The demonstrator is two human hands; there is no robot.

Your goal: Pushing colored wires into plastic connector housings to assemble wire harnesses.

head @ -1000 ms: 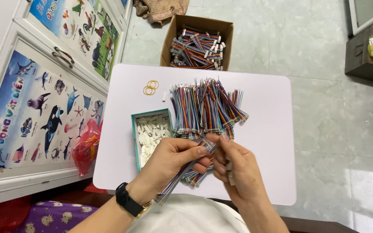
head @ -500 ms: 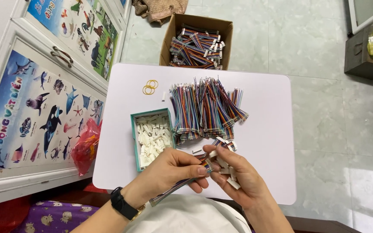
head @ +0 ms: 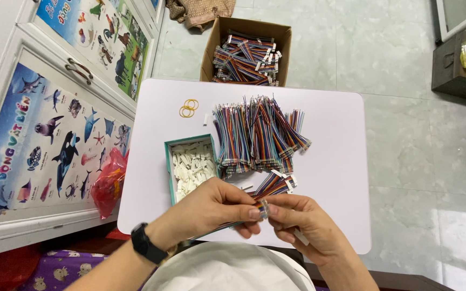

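My left hand pinches the end of a flat multicoloured ribbon cable over the near edge of the white table. My right hand meets it fingertip to fingertip at the cable's end and also holds a small white connector. Just beyond my hands lies a short cable bundle with white plugs. A pile of the same coloured cables is spread across the table's middle. A teal tray of white connectors sits to the left of the pile.
Yellow rubber bands lie at the table's far left. A cardboard box of finished cables stands on the floor beyond. A cabinet with sea-animal posters runs along the left, with a red bag at its foot. A dark box is at the far right.
My hands have dropped slightly toward me and come together at the cable's end; the right hand has turned so a white connector shows under its fingers.
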